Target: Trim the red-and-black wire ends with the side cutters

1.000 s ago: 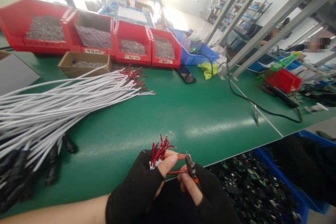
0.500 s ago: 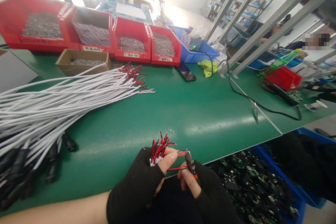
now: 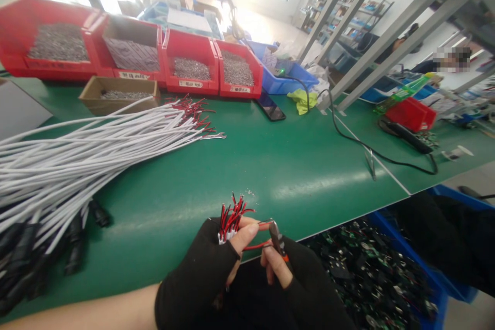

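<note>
In a black fingerless glove, my left hand (image 3: 216,255) is closed round a bundle of cables whose red and black wire ends (image 3: 234,216) stick up above the fist. Its thumb and forefinger pinch one red wire (image 3: 263,225) that stretches to the right. My right hand (image 3: 284,268), gloved the same way, grips a pair of cutting pliers (image 3: 276,237) with orange on the handle. The plier jaws are at the tip of that wire. Another red wire (image 3: 257,246) runs between the hands lower down. Tiny wire scraps (image 3: 250,193) lie just beyond the bundle.
White cables (image 3: 116,139) with black connectors are heaped at left, a wrench (image 3: 214,136) by their ends. Red bins (image 3: 191,69) and a cardboard box (image 3: 119,95) of small metal parts line the back. Tweezers (image 3: 371,165) lie right. A blue crate (image 3: 436,289) holds circuit boards.
The view has shifted slightly, so the bench things sit a little further left or lower. Both hands keep nearly the same pose, with the pliers still at the wire tip.
</note>
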The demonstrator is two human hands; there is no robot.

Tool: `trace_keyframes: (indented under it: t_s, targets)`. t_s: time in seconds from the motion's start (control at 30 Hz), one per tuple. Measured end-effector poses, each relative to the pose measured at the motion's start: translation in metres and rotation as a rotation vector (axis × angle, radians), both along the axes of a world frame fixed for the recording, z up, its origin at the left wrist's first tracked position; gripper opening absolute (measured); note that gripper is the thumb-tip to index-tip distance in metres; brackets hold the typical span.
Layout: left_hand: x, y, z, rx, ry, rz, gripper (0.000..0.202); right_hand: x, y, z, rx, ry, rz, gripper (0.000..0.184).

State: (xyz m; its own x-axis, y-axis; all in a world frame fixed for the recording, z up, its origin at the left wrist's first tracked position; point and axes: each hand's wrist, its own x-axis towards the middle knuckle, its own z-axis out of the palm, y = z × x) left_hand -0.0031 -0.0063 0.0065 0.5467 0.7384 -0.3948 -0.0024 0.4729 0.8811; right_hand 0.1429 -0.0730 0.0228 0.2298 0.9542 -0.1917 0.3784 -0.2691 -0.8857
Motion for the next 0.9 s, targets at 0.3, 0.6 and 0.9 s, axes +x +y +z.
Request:
trace_keyframes:
  t_s: [0.3, 0.6, 0.9]
  targets:
    - [0.001, 0.003, 0.005, -0.005, 0.007, 0.012, 0.05, -0.013, 0.004, 0.004, -0.011, 0.165, -0.004, 0.042]
    - [0.001, 0.003, 0.001, -0.016, -0.014, 0.001, 0.05, 0.017, 0.008, 0.01, 0.013, -0.177, 0.071, 0.033]
    - [0.001, 0.006, 0.009, 0.015, 0.022, -0.024, 0.047, 0.023, 0.003, 0.01, 0.003, -0.277, 0.218, 0.028]
